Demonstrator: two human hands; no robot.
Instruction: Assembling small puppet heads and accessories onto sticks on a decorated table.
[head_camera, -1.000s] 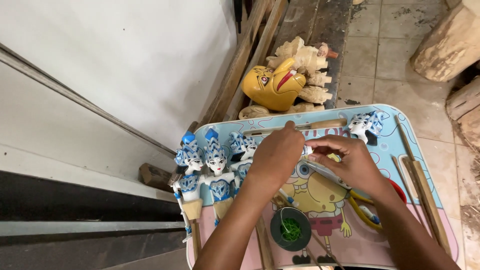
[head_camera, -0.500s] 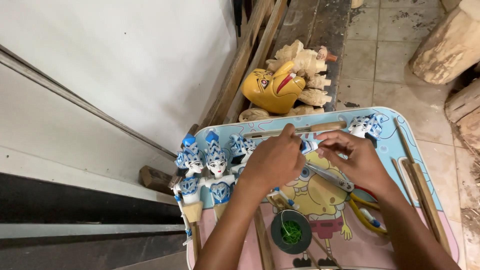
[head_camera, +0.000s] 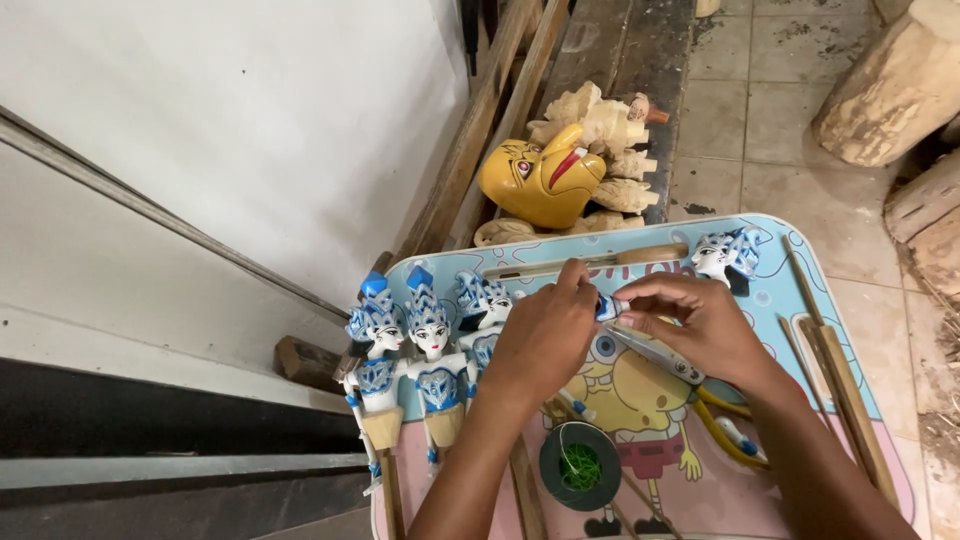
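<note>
Fingertips of both my hands meet on a small blue-and-white puppet piece (head_camera: 607, 306) just above the middle of the frame. My left hand (head_camera: 545, 335) is curled, its fingers pressed together with the forefinger and thumb closed on the near end of the piece. My right hand (head_camera: 700, 325) pinches the other end between thumb and forefinger, the remaining fingers bent loosely behind. How much of the piece is hidden inside my grip I cannot tell.

Under my hands lies a low cartoon-printed table (head_camera: 800, 262), light blue at the top and pink lower down. Just below my right hand rest pliers with yellow handles (head_camera: 725, 425), partly beneath my wrist. A dark spool of green thread (head_camera: 580, 466) sits lower centre, between my forearms. Left of my left hand, three painted puppets (head_camera: 428, 345) with blue crowns lie side by side, their wooden handles pointing down the frame. A separate puppet head (head_camera: 728, 255) lies at the table's upper right, beside a long wooden-handled tool (head_camera: 590, 263). Thin wooden sticks (head_camera: 835, 375) lie along the right edge.

Beyond the table, upper centre, a yellow carved mask (head_camera: 535, 180) rests against unpainted wooden carvings (head_camera: 605, 125).
</note>
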